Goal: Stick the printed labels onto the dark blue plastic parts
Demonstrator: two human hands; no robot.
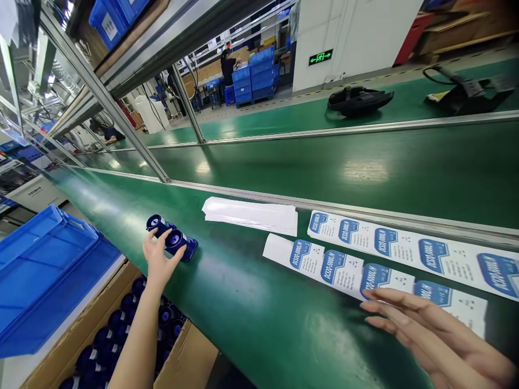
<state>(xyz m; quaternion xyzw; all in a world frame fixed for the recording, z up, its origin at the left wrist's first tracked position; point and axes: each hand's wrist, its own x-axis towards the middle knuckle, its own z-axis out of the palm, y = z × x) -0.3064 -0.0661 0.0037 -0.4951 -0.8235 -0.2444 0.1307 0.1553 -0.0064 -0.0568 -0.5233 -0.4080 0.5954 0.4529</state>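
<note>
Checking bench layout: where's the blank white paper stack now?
White stack: head view, on the green bench, between blue parts at the left hand and printed label strips to its right.

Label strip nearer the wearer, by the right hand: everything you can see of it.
The nearer label strip looks like thin white paper or film, with four blue-and-white printed labels showing and a blank left end. Each has pale lettering on blue beside small dark print, too fine to read surely. It lies printed side up, aslant on the green surface, on the wearer's side of another label strip. The right hand covers part of its right portion; whether the fingers touch it, I can't tell.
</note>
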